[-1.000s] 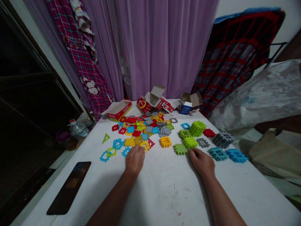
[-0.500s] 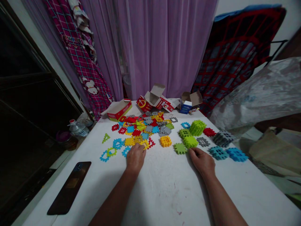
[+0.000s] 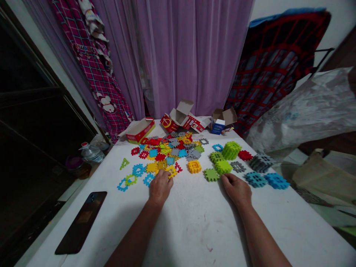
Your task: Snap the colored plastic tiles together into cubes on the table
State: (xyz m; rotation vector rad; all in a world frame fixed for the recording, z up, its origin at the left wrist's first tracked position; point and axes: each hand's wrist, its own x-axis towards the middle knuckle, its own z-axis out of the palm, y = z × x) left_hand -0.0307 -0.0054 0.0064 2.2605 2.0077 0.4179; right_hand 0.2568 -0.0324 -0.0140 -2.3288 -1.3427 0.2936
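Note:
My left hand [image 3: 160,188] has its fingers curled at the near edge of a loose pile of interlocking plastic tiles. A yellow tile [image 3: 172,171] is at its fingertips, partly covered by them. On the right, my right hand [image 3: 237,188] rests on the table with fingers closed, and nothing shows in them. Just beyond its fingertips are a bright green tile stack [image 3: 223,167] and a flat green tile [image 3: 211,174]. A yellow tile stack [image 3: 194,167] sits between the hands. A blue tile [image 3: 148,179] lies left of my left hand.
Sorted stacks stand at right: tall green [image 3: 231,150], grey [image 3: 261,162], teal [image 3: 255,179] and blue [image 3: 277,181]. Opened cardboard boxes [image 3: 140,130] line the table's back. A phone [image 3: 81,223] lies at left on the white table [image 3: 191,226]. Purple curtains [image 3: 191,55] hang behind.
The whole view has shifted slightly. My left hand's fingers have drawn in a little around the yellow tile. My right hand stays beside the green tiles.

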